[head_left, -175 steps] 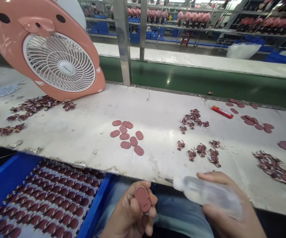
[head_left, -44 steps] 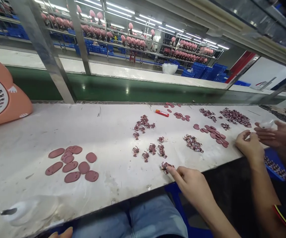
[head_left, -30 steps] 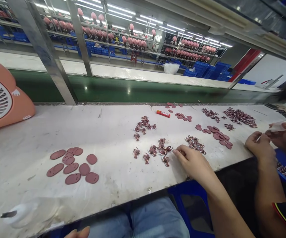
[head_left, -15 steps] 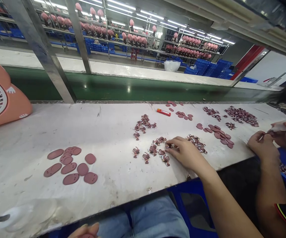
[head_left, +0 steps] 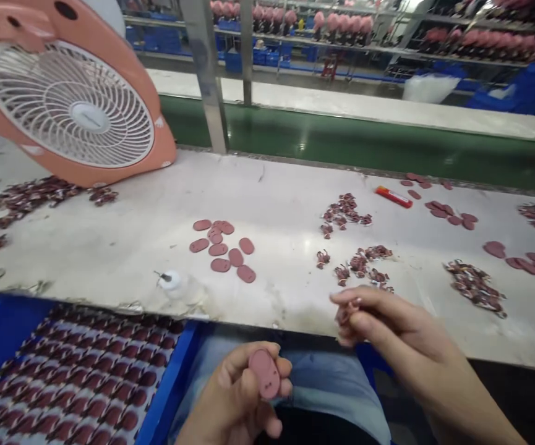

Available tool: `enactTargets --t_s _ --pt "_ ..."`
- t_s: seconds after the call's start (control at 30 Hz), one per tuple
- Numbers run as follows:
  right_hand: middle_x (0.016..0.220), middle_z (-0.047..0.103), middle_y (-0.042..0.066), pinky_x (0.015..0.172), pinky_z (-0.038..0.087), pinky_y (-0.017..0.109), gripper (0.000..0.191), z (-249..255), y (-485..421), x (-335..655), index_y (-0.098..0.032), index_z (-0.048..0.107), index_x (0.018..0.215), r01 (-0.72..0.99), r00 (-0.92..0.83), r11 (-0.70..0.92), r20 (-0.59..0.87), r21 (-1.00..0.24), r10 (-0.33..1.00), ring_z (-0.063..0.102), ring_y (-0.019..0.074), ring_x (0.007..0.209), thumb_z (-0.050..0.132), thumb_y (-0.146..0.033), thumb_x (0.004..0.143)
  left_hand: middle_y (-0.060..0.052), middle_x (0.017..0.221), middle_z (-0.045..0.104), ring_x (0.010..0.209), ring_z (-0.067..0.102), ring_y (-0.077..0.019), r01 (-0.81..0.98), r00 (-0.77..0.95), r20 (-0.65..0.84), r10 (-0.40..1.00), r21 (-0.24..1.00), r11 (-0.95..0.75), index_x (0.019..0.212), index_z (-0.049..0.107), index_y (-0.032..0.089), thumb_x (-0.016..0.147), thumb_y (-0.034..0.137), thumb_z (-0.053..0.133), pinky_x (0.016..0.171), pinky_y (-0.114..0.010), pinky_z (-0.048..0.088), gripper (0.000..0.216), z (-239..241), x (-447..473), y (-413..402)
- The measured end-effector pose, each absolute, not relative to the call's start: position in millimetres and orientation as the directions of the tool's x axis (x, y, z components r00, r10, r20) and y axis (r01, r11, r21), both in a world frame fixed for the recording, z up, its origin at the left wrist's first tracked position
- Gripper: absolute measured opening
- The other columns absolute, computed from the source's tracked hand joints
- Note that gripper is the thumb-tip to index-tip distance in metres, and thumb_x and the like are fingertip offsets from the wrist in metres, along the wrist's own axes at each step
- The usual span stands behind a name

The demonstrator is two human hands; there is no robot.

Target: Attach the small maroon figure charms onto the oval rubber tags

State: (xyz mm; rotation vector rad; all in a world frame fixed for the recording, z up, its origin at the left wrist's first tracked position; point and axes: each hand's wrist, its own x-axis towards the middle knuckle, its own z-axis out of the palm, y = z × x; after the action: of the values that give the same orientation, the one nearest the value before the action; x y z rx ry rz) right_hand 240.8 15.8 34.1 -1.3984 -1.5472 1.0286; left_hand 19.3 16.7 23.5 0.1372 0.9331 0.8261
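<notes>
Over my lap, my left hand (head_left: 243, 392) grips a flat oval mauve piece (head_left: 264, 373) with small holes, its face turned up. My right hand (head_left: 383, 334) is raised at the table's front edge, its fingertips pinching a small dark-red tangled piece (head_left: 347, 312). Similar tangled pieces (head_left: 359, 264) lie in a loose group just beyond the right hand, and another cluster (head_left: 341, 213) sits farther back. More oval pieces (head_left: 235, 257) are spread on the white table (head_left: 286, 247) in front of me. A white squeeze bottle (head_left: 172, 281) with a thin dark tip lies near the edge.
An orange fan (head_left: 88, 117) stands at the left, with dark-red pieces (head_left: 30, 198) heaped beside it. At lower left, a blue crate (head_left: 165, 386) holds rows of dark-red pieces. A red tube (head_left: 393, 197) lies farther back. A green belt (head_left: 341, 145) runs behind the table.
My right hand has come back from the table group with a tangled piece. My left hand has risen into fuller view with the oval piece. The view has swung left and down.
</notes>
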Motion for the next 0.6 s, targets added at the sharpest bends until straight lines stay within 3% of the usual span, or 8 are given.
enactTargets --t_s 0.1,0.17,0.43,0.6 --pt "0.096 0.066 -0.004 0.075 0.057 0.015 0.023 47 13 216 -0.038 0.061 0.117 0.207 -0.287 -0.038 -0.098 -0.978 0.953 0.068 0.0088 0.083 0.052 -0.026 0.100 -0.003 0.068 0.073 0.059 0.066 -0.0109 -0.559 0.380 -0.633 0.675 0.424 0.713 0.079 0.079 0.017 0.050 0.041 0.091 0.043 -0.015 0.050 0.039 19 14 12" --pt "0.100 0.067 -0.004 0.079 0.055 0.014 0.030 52 14 207 -0.038 0.061 0.120 0.218 -0.362 -0.014 -0.094 -0.976 0.927 0.067 0.0088 0.089 0.053 -0.019 0.098 -0.002 0.068 0.072 0.059 0.065 -0.0101 -0.556 0.415 -0.616 0.670 0.411 0.723 0.080 0.079 0.018 0.053 0.041 0.090 0.044 -0.014 0.050 0.037 17 12 10" --pt "0.081 0.072 -0.008 0.067 0.050 0.012 0.020 56 21 196 -0.030 0.070 0.097 0.282 -0.429 0.116 -0.017 -0.952 0.903 0.066 0.0061 0.071 0.071 -0.013 0.087 0.001 0.058 0.064 0.055 0.060 -0.0074 -0.558 0.494 -0.538 0.683 0.407 0.724 0.070 0.076 0.014 0.058 0.042 0.087 0.045 -0.012 0.050 0.033 9 8 6" --pt "0.080 0.069 -0.007 0.066 0.049 0.014 0.021 54 23 192 -0.029 0.070 0.101 0.296 -0.456 0.180 0.027 -0.938 0.890 0.064 0.0066 0.070 0.071 -0.013 0.087 0.001 0.059 0.067 0.055 0.063 -0.0072 -0.562 0.536 -0.510 0.673 0.379 0.735 0.070 0.076 0.015 0.059 0.040 0.087 0.047 -0.012 0.052 0.029 3 5 6"
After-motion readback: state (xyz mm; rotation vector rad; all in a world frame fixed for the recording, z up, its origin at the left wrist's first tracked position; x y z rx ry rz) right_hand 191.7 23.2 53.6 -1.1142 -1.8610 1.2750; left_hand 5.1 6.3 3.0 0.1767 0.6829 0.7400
